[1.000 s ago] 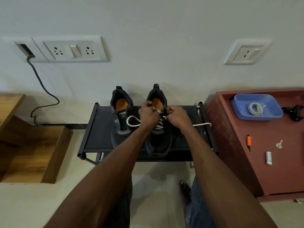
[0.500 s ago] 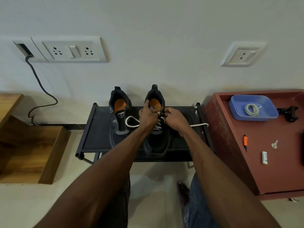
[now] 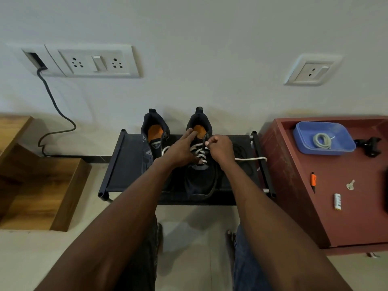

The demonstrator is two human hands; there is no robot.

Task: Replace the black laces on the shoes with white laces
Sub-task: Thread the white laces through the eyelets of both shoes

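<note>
The two black shoes stood side by side on a low black rack (image 3: 128,164), near its far edge, heels toward the wall. The right shoe (image 3: 199,177) already carried a white lace (image 3: 199,153) crossed in several rows over the tongue — the lacing looked nearly complete up to the top holes. One free end of this lace ran out to the right edge of the rack, and a loop of it showed on the left, between the two shoes.

The right hand (image 3: 219,149) was closed in a pinch on the lace, beside the top hole on the right side. The left hand (image 3: 182,150) lay open with straight fingers, pressing on the tongue and reaching into the mouth of the shoe.

The left shoe (image 3: 154,141) showed no lace that I could make out, white or black; its tongue looked bare. So I judged that about half of the work was left — finishing and tying the right shoe, then lacing the left one completely. A dark cord (image 3: 244,159) lay on the rack behind the right wrist, perhaps a removed black lace, but I could not tell.
</note>
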